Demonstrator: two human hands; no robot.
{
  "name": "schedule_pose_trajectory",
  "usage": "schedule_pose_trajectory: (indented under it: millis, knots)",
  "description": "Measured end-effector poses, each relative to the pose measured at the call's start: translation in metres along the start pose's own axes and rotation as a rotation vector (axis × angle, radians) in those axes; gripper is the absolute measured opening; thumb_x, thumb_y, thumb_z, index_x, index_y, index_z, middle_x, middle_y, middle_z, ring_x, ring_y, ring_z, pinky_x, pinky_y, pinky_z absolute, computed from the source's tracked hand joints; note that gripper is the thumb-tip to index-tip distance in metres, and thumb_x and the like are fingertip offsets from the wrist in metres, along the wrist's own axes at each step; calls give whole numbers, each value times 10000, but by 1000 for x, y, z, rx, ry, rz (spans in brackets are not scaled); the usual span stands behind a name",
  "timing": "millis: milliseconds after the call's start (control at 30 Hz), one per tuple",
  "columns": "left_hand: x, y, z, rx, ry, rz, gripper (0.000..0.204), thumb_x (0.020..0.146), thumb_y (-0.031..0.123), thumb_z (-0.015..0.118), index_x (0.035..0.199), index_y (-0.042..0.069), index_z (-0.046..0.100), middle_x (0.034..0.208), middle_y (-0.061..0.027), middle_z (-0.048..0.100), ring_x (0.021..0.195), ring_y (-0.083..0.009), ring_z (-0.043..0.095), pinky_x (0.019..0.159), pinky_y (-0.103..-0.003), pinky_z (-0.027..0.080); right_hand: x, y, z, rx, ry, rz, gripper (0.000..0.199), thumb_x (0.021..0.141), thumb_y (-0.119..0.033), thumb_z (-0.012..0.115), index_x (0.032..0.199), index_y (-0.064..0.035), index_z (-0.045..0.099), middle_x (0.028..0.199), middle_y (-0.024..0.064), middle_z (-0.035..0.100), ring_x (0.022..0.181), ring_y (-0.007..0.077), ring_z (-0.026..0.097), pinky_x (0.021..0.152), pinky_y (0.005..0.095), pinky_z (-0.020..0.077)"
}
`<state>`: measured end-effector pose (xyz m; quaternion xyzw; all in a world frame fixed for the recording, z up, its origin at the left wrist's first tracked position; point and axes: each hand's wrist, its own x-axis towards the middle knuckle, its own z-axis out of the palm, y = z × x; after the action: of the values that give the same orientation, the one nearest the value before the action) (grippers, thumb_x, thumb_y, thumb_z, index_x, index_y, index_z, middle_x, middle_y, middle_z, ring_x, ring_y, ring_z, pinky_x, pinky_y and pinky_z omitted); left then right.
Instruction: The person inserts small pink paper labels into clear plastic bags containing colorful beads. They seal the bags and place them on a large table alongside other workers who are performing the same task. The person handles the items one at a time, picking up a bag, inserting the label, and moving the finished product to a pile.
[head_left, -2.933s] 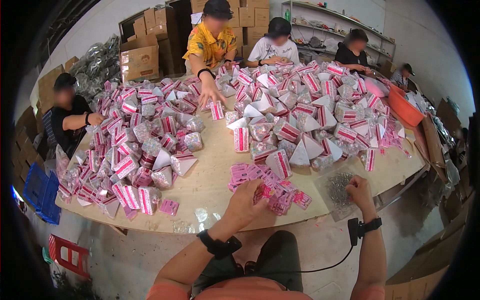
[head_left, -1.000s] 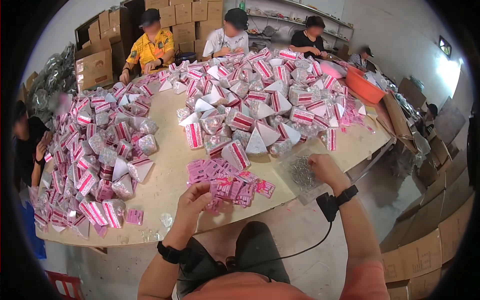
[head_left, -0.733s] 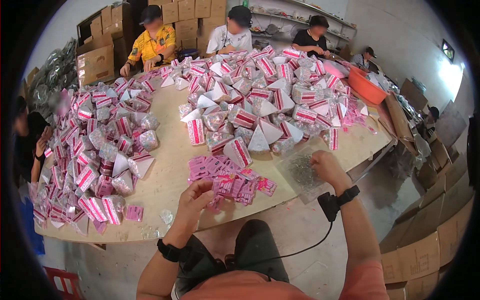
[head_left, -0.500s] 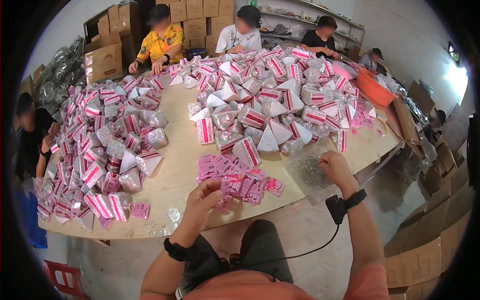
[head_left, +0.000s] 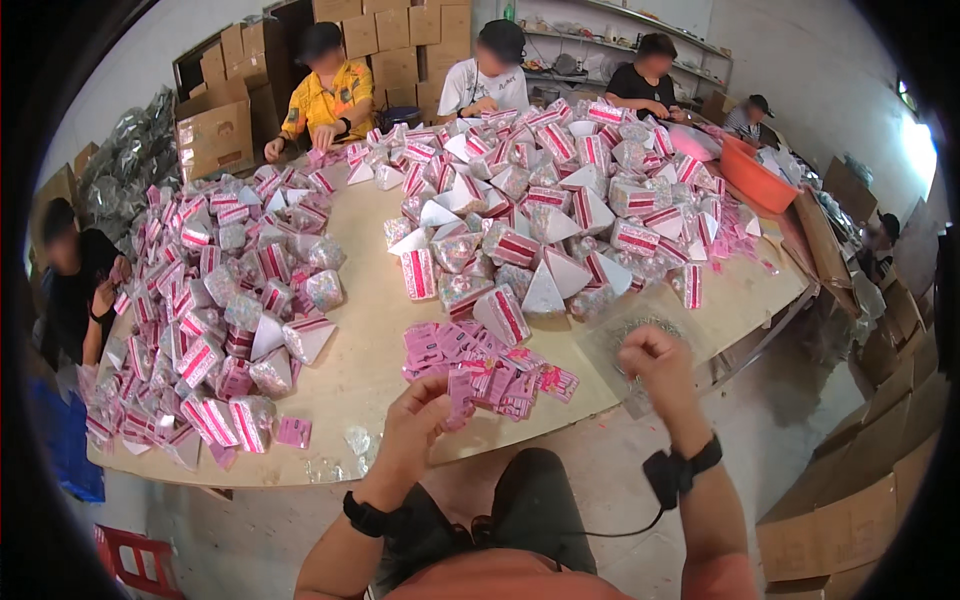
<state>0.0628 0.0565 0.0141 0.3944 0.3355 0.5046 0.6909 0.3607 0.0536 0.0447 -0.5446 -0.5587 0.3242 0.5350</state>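
Observation:
Between the thumb and fingers of my left hand [head_left: 412, 425] is a small pink printed card [head_left: 460, 398], held upright at the table's near edge. Just beyond it lies a loose heap of similar pink cards [head_left: 440, 345]. My right hand [head_left: 658, 368] is closed in a pinch in front of a clear plastic bag [head_left: 640, 322] of tiny metal-looking pieces. Whatever its fingertips hold is too small to make out. Past the cards stands a big pile of cake-slice-shaped pieces [head_left: 503, 315], white and glittery with pink-red bands.
A second heap of cake-slice pieces [head_left: 240, 310] covers the table's left side. An orange basin [head_left: 755, 178] stands at the far right. Several people work around the table [head_left: 360, 240]. Cardboard boxes [head_left: 830, 530] line the right, and a red stool [head_left: 140, 560] is at lower left.
My right hand has moved slightly left and nearer, away from the bag of tiny pieces. The left hand has brought one pink card away from the heap. The view has shifted a little.

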Motion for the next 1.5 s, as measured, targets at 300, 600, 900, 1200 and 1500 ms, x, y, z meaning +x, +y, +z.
schedule_pose_trajectory:
  millis: [300,600,900,1200,1500]
  knots:
    - [-16,-7,14,259,-34,297,374,792,75,600,1131,-4,461,1052,-78,539,950,-157,528,823,-278,425,-51,-21,114,733,-89,287,95,766,-17,595,828,-26,523,698,36,563,580,95,529,514,213,418]
    - [-27,-17,4,609,-59,336,444,746,95,658,1142,30,468,1076,-82,530,995,-168,514,843,-309,420,-42,-29,122,927,-119,195,101,794,-72,606,839,-28,527,876,76,577,791,122,535,712,257,427]
    - [-29,18,27,810,-8,595,307,740,51,649,1025,22,538,926,-91,570,828,-165,566,717,-269,455,-46,-35,125,849,-264,200,95,775,-47,616,820,-21,535,893,103,599,785,140,552,742,255,437]
    - [-22,26,30,819,26,744,49,794,30,598,820,14,560,707,-70,548,612,-139,535,549,-251,431,-49,-45,127,894,-341,189,96,823,-72,571,865,7,536,795,87,598,715,173,608,628,261,505]
    - [-34,26,23,853,-74,675,140,781,71,600,888,11,532,848,-65,537,750,-119,516,671,-250,414,-58,-32,133,907,-527,301,117,837,-121,577,822,-7,560,690,48,573,585,102,533,522,208,416]
